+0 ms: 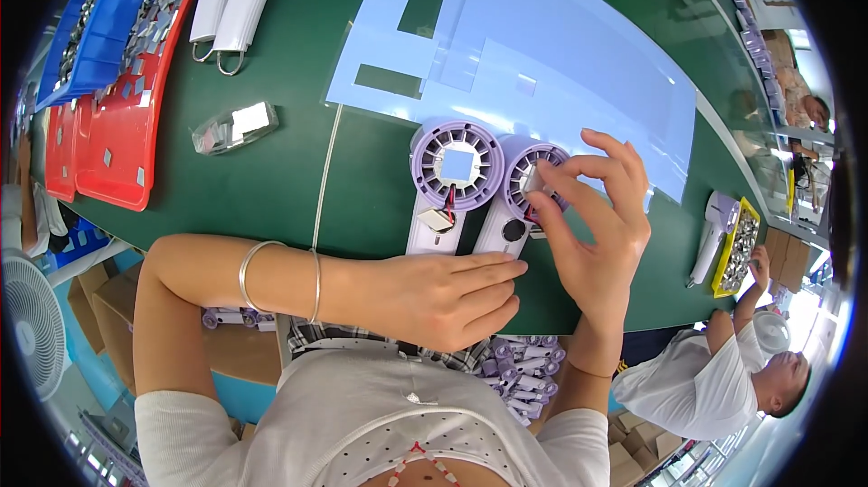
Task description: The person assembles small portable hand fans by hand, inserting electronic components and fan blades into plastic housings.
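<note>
Two white-and-lilac handheld fans lie side by side on the green table, round heads pointing away from me. The left fan (425, 145) has a pale blue square (457, 165) at the centre of its slotted head. Red and dark wires run from it to a small silvery part (438, 219) on the handle. Over the head of the right fan (495, 232), my right hand (597, 225) pinches a small silvery square piece (535, 181) between thumb and fingers. My left hand (457, 299) lies palm down with fingers stretched out, across the lower ends of the handles.
A pale blue sheet (579, 80) covers the table beyond the fans. Leftward are a clear plastic packet (235, 128), a red tray (117, 152), a blue bin (104, 26) and more fans (240, 8). At right, another fan (714, 229) lies beside a yellow tray (741, 247), where a co-worker (696, 378) reaches.
</note>
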Tool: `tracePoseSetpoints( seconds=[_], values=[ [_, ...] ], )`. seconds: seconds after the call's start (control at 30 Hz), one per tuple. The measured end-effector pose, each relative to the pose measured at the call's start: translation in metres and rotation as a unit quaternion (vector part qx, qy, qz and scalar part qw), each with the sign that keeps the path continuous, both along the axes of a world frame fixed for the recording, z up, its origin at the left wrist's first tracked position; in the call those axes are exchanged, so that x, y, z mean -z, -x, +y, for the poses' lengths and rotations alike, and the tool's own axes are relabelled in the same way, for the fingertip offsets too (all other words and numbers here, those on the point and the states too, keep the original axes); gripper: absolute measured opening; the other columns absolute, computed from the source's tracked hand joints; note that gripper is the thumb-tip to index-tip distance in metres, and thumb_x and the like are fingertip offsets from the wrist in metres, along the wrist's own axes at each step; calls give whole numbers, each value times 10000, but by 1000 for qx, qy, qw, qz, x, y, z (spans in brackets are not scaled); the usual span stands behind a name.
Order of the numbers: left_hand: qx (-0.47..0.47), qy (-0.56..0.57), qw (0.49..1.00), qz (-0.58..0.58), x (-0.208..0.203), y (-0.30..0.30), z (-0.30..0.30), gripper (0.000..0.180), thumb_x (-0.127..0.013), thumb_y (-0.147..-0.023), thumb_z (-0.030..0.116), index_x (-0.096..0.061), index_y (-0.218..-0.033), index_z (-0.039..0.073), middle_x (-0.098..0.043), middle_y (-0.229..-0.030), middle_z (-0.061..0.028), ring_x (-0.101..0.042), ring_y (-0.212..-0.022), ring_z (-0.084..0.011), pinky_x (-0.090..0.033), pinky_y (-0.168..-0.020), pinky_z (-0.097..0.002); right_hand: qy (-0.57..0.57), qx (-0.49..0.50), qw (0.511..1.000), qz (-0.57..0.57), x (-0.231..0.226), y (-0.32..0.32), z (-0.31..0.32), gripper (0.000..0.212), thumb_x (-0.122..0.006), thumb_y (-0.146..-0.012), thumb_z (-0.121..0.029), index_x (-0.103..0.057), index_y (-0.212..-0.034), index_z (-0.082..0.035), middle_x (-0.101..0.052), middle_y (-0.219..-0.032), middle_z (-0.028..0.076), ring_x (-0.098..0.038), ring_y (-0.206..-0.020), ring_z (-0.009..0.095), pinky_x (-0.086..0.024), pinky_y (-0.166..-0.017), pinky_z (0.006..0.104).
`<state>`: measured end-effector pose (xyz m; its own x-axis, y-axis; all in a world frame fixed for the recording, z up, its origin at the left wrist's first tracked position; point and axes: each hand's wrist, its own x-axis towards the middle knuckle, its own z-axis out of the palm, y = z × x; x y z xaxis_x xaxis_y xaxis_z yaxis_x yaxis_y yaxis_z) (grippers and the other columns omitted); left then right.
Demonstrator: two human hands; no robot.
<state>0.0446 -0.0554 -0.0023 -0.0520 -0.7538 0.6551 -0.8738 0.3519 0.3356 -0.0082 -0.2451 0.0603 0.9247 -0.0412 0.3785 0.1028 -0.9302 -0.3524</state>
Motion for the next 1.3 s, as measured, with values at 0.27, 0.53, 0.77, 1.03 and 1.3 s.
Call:
tracePoseSetpoints(
  seconds=[0.27, 0.53, 0.77, 1.03, 1.3],
  values=[
    [16, 9, 1000, 4, -5, -8, 1, 326, -633, -704, 116, -658, -956, -90, -660, -1019, -226, -647, -1077, -339, -558, -968, -394, -99, 24, 995, 21, -3, -4, -3, 230, -829, -669, -20, -747, -884, -26, -547, -950, 88, -593, -1128, 327, -499, -863, 410],
    [66, -28, 997, 18, 7, -10, 7, 307, -630, -854, 74, -642, -1122, -76, -625, -1196, -221, -614, -1183, -329, -529, -1011, -391, -221, -114, 967, -58, 47, -1, -21, 533, -792, -734, -108, -610, -1226, -18, -560, -1263, 198, -561, -1192, 371, -469, -991, 443],
    [73, -41, 996, 18, 11, -11, 11, 359, -608, -874, 90, -613, -1202, -58, -589, -1274, -259, -588, -1226, -336, -518, -1025, -405, -222, -147, 959, -95, 59, -2, -11, 714, -831, -702, -150, -517, -1329, -14, -493, -1345, 240, -532, -1213, 392, -466, -991, 453],
    [92, -14, 989, 116, 9, -13, 7, 299, -638, -931, 112, -628, -1194, -28, -628, -1193, -173, -612, -1156, -309, -534, -993, -382, -235, -43, 933, -270, 68, 4, -10, 74, -575, -885, 0, -547, -856, -62, -606, -712, 39, -618, -841, 250, -395, -1002, 532],
    [139, 60, 960, 237, -1, -20, 10, 302, -666, -923, 46, -616, -1199, -64, -624, -1173, -174, -635, -1007, -334, -548, -847, -409, -209, -81, 934, -278, 59, 4, -11, 240, -429, -989, -40, -518, -768, -70, -547, -725, 60, -543, -727, 228, -411, -922, 514]
  ],
)
